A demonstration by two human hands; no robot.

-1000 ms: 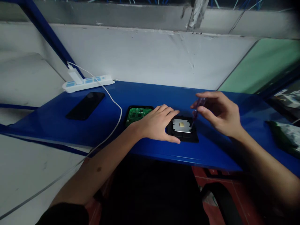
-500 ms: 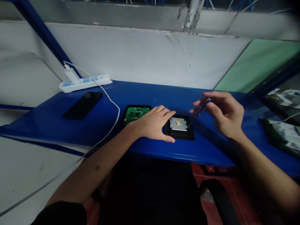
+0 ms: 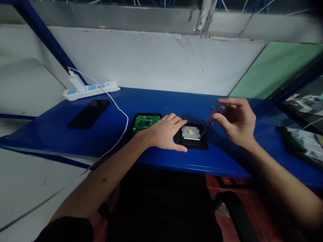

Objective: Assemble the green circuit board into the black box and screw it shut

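Observation:
A black plastic cover (image 3: 195,145) lies on the blue table, with a silver metal plate (image 3: 187,135) set in it and a small yellowish pad (image 3: 191,132) on the plate's middle. My left hand (image 3: 166,132) rests at the cover's left edge, fingers stretched out and thumb apart. Between the thumb and fingers of my right hand (image 3: 238,119) is a screwdriver (image 3: 219,111) with a clear purplish handle. It slants down leftward, its tip at the plate's right edge. Partly behind my left hand sits a green circuit board (image 3: 143,122) in a black housing.
A black phone (image 3: 88,114) lies at the left of the blue table (image 3: 161,101). Behind it is a white power strip (image 3: 93,90) with a charger (image 3: 77,82) and a white cable (image 3: 121,109) trailing forward. A plastic bag (image 3: 305,143) lies at the right.
My right hand tilted the screwdriver more to the right, then moved slightly back left. The tip stays at the plate's right edge. My left hand keeps its place on the cover; the view shifted slightly.

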